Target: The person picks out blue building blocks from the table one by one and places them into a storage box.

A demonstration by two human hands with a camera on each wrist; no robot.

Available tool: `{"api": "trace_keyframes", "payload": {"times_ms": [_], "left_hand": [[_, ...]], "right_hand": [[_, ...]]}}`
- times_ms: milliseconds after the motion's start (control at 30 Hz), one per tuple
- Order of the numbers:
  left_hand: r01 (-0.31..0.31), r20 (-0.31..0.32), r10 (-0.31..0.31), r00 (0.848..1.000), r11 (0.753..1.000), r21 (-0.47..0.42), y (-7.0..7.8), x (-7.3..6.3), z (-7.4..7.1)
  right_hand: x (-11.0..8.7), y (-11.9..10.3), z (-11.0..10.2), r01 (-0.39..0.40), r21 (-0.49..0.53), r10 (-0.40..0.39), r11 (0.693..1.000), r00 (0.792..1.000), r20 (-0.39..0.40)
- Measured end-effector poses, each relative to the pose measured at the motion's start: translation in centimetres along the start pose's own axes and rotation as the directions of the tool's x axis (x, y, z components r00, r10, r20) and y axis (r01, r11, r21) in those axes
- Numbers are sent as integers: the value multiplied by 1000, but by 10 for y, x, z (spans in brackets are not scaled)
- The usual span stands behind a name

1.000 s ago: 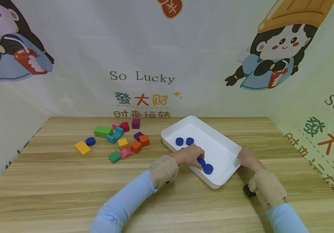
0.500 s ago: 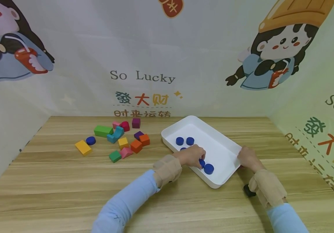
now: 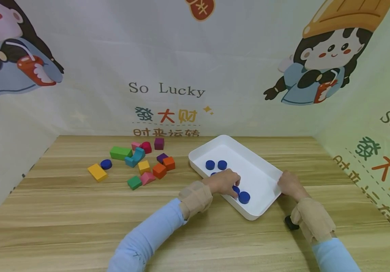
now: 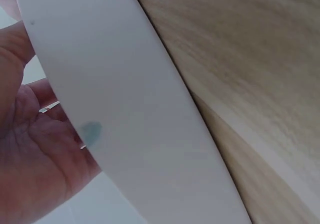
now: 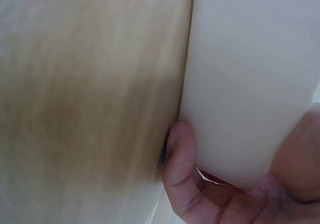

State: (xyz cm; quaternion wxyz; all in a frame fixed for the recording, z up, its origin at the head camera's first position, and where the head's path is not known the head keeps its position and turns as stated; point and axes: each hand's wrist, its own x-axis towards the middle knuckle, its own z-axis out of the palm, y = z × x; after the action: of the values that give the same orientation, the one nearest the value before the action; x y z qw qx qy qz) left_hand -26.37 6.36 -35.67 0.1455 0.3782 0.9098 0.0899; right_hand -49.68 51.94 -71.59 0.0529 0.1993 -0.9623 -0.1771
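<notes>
A white tray [image 3: 249, 158] lies at an angle on the wooden table, with several blue discs inside. Over its left rim reaches my left hand [image 3: 223, 182], whose thumb and fingers pinch a blue disc [image 3: 236, 190]. Right beside that one lies another blue disc [image 3: 244, 197]. Farther back in the tray are two more discs [image 3: 210, 165], and one is partly hidden behind the left hand. My right hand [image 3: 289, 185] grips the tray's right corner. In the right wrist view, its fingers [image 5: 182, 156] curl round the tray wall. The left wrist view shows mostly the tray's outer wall [image 4: 120, 93].
Left of the tray, coloured blocks lie scattered: a green block [image 3: 121, 153], a yellow block [image 3: 97, 172], orange cubes [image 3: 159, 171] and others. A single blue disc [image 3: 106, 164] sits among them. A printed cloth [image 3: 236, 94] hangs behind the table.
My left hand and wrist have shifted slightly to the right, and the discs by its fingertips have moved a little. The right hand keeps its hold on the tray.
</notes>
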Motion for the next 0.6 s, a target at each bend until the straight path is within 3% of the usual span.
{"api": "trace_keyframes", "payload": {"times_ms": [500,600], "left_hand": [[-12,-51,9,999,999,-42,-7,-5,-1],[-30,-82,26,996,999,-44,-11,-8,-1]], "right_hand": [[-4,-7,-22,-45,49,44,998,999,22],[-5,-8,-24,-17,21,16,1000,999,32]]}}
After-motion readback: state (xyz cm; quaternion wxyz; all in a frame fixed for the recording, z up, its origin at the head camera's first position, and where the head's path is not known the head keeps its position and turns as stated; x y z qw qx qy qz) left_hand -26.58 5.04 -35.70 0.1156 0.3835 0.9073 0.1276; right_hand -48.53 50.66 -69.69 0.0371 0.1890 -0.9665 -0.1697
